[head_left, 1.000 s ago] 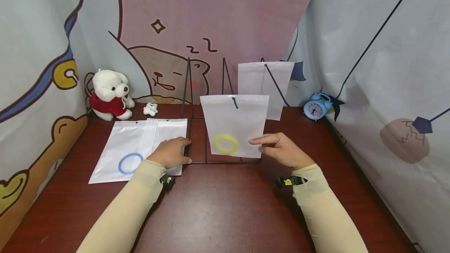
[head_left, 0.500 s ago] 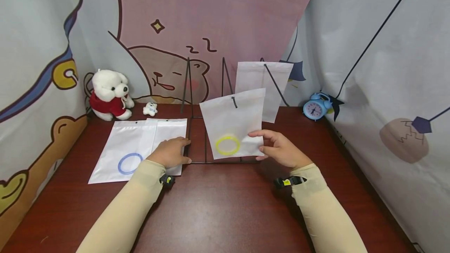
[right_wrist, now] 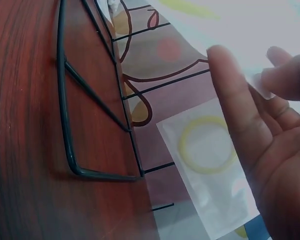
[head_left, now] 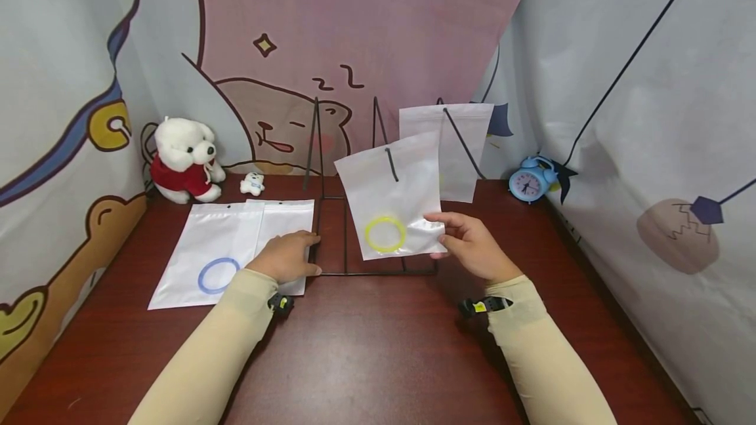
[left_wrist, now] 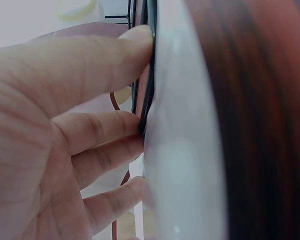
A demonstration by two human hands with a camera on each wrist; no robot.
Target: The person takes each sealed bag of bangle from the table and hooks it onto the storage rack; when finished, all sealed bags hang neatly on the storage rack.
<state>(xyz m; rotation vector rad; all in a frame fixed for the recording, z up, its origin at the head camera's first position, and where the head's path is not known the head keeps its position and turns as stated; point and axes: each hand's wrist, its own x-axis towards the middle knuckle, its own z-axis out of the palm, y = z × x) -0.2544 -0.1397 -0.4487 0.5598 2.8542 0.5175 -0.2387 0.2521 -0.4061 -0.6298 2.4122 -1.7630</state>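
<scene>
Reading the head view as a dial centred on the ringed bag [head_left: 375, 195], with 12 o'clock at the top: that bag is hanging aslant on the middle hook [head_left: 392, 166] of a black wire rack [head_left: 378, 273], the right end of its top edge riding higher and the hook's tip poking out in front. A yellow ring [head_left: 385, 250] is showing low on it, around the bag's own 6 o'clock. The right hand [head_left: 475, 248] is reaching in from 4 o'clock, its fingers pinching the bag near its lower right corner. The left hand [head_left: 285, 258] is resting at 8 o'clock — its fingers and thumb are lying fairly straight, tips touching the rack's left bar. 2 white bags are lying flat on the tabletop [head_left: 354, 346] between 8 and 9 o'clock, overlapping: the outer bag [head_left: 215, 235] is showing a blue ring [head_left: 201, 275], while the inner bag [head_left: 286, 218] is passing beneath the left hand. At 2 o'clock a rear bag [head_left: 463, 169] is hanging from the right hook [head_left: 463, 143] — the ringed bag is partly covering it. A plush dog [head_left: 183, 162] is sitting between 9 and 10 o'clock, and a blue alarm clock [head_left: 525, 185] is standing near 3.
</scene>
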